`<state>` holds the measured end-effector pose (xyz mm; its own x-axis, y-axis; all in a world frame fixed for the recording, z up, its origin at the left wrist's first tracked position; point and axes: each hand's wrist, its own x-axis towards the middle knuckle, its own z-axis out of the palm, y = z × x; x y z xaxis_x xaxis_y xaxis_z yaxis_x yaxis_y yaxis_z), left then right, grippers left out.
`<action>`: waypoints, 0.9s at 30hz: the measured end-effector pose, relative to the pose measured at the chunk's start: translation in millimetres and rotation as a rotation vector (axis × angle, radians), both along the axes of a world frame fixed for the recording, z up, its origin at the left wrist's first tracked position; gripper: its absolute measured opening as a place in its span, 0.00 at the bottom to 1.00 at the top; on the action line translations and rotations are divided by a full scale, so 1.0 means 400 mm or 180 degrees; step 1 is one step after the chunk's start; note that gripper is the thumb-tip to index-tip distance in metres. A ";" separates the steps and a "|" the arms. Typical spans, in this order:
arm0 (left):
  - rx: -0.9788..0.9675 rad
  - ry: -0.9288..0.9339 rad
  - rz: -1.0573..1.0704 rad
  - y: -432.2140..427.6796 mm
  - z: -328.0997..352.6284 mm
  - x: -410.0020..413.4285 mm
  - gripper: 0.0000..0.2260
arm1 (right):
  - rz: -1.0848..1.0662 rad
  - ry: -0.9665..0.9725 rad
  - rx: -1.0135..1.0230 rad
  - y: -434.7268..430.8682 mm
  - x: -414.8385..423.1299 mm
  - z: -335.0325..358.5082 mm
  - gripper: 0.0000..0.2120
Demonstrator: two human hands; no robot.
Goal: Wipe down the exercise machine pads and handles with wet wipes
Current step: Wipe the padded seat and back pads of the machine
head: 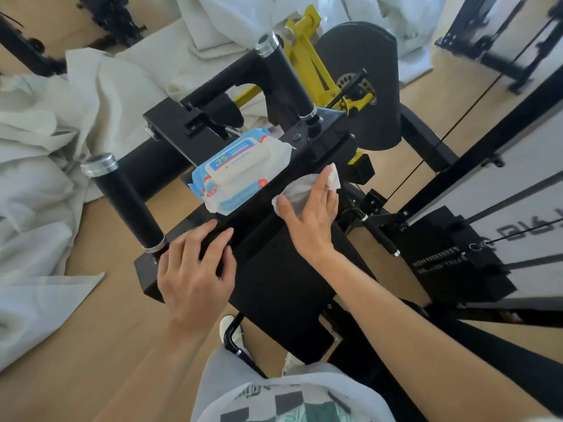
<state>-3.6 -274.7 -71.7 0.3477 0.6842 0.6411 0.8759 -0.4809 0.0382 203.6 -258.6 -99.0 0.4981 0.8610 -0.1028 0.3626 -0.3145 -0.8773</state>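
A black padded machine pad (274, 278) fills the centre of the head view. My right hand (310, 214) presses a white wet wipe (300, 190) flat against the pad's upper right part. The near left edge of the pad is gripped by my left hand (195, 266), fingers curled over its ridge. A blue and white wet wipe pack (240, 172) lies on the pad's far end, lid closed. Two black handles with chrome caps stick up: one at the near left (125, 202), one farther back (285, 77).
White dust sheets (45, 141) lie heaped on the wooden floor to the left. A yellow lever arm (307, 59) and a black round cover (365, 80) stand behind the pad. Cables, a weight stack (451, 260) and black frame bars run along the right.
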 end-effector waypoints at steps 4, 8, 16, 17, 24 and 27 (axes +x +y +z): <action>0.0074 -0.0221 0.0263 -0.006 -0.018 0.036 0.09 | -0.0382 -0.0111 0.0074 0.091 0.137 0.019 0.42; 0.0202 -0.0214 0.0365 0.000 -0.025 0.049 0.09 | -0.0562 -0.0039 -0.0115 0.137 0.214 0.011 0.39; 0.0246 -0.0196 0.0378 0.001 -0.027 0.048 0.09 | -0.0095 -0.0032 0.0046 0.025 0.013 -0.034 0.40; 0.0250 -0.0192 0.0370 0.001 -0.028 0.047 0.09 | -0.0062 -0.0059 0.0042 0.025 0.016 -0.038 0.40; 0.0235 -0.0234 0.0339 0.003 -0.030 0.047 0.09 | -0.0420 -0.0161 0.0014 0.132 0.189 -0.003 0.38; 0.0222 -0.0219 0.0341 0.004 -0.029 0.049 0.08 | -0.0409 0.0004 0.0021 0.146 0.203 0.000 0.37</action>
<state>15.8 -273.3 -83.3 0.2289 0.6680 0.7081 0.9188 -0.3885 0.0695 284.6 -200.3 -98.8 0.6042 0.7908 -0.0980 0.3187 -0.3526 -0.8799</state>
